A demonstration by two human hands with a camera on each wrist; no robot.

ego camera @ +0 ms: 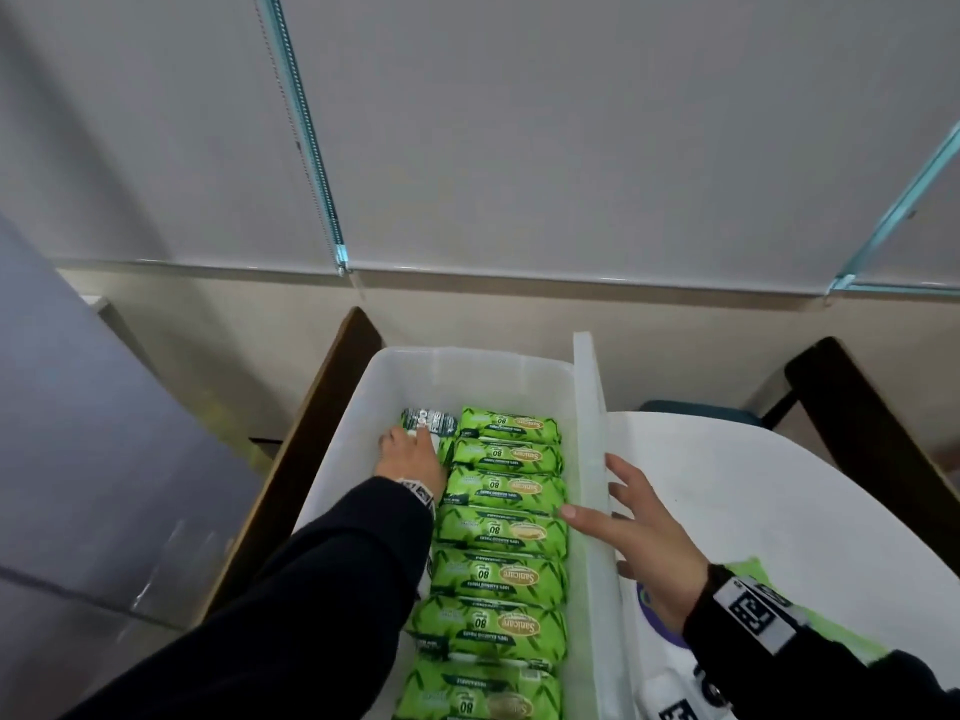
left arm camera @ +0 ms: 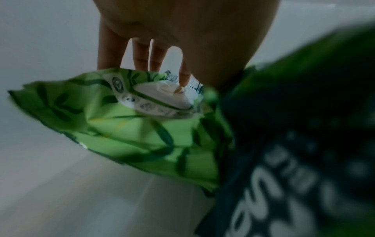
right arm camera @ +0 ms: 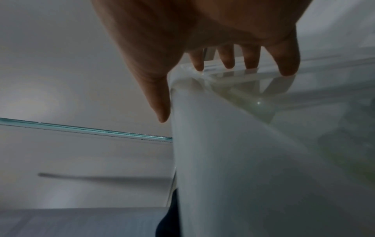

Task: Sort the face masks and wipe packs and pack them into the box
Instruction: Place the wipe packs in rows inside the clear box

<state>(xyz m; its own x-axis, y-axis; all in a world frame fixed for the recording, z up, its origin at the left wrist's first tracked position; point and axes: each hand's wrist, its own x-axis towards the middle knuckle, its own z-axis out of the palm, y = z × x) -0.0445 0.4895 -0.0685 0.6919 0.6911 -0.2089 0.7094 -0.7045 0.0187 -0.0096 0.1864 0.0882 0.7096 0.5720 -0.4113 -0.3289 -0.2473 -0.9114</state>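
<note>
Left hand (ego camera: 413, 454) on wipe pack (ego camera: 430, 423) — green packs (ego camera: 501, 532) alongside, right hand (ego camera: 644, 537) on box (ego camera: 589, 459) wall

Row of green wipe packs (ego camera: 498, 532) filling the right half of the box (ego camera: 467, 358), from near end to far end. Left half partly taken by the left hand (ego camera: 413, 454) and sleeve. Bare floor of the box only at the far left corner and along the far wall. Right rim blocked by the right hand (ego camera: 641, 532).
</note>
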